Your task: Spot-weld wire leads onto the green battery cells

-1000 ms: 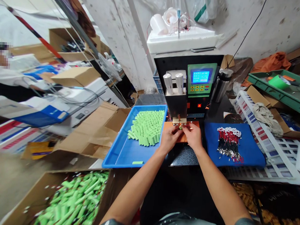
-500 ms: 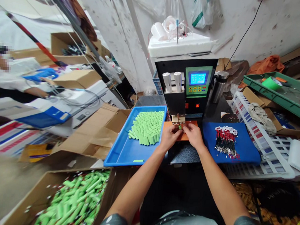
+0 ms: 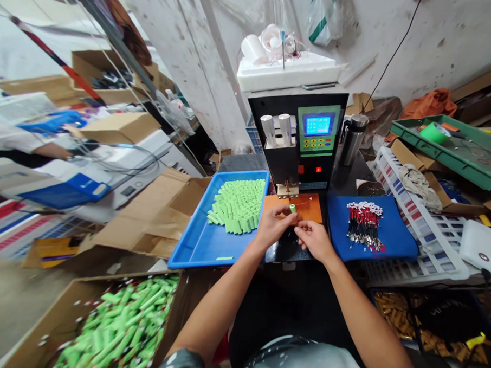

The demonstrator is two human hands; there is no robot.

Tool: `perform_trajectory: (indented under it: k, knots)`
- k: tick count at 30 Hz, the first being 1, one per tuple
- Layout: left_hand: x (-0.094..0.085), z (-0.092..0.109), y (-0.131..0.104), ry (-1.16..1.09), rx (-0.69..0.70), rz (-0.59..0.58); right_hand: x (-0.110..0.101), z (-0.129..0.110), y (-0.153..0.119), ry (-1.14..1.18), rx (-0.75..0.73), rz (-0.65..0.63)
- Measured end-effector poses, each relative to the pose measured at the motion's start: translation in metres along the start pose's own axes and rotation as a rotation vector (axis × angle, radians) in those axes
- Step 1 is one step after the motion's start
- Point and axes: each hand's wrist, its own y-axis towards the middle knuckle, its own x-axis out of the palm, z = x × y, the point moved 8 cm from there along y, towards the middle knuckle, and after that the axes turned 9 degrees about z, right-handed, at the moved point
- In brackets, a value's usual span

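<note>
My left hand point(image 3: 277, 224) pinches a green cylindrical battery cell point(image 3: 292, 209), which stands nearly upright over the front of the orange board point(image 3: 311, 209). Just to the right, my right hand point(image 3: 313, 238) has its thumb and fingertips closed below the cell; what they hold, if anything, is too small to make out. A thin wire lies across the board near the cell. Behind both hands stands the black spot welder point(image 3: 281, 166), its electrode tips above the board's back edge. Several green cells point(image 3: 238, 205) fill the back of the blue tray point(image 3: 197, 252) on the left.
Right of the board, a bundle of red and black wire leads point(image 3: 364, 224) with white connectors lies on a blue mat point(image 3: 401, 239). A carton point(image 3: 78, 290) of wired green cells is at lower left. A steel flask point(image 3: 354, 140) and a white basket point(image 3: 438, 252) stand at right.
Both hands have drawn back from the welder's electrodes toward me, bringing the cell along. My right hand has dropped lower and slightly away from the cell. The view has shifted a little.
</note>
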Motion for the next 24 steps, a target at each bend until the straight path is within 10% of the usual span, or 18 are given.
perform_trajectory:
  k: [24]
  knots:
    - [-0.005,-0.018,-0.020,0.168,0.126,0.148,0.012,0.006,-0.007,0.009,0.027,-0.115]
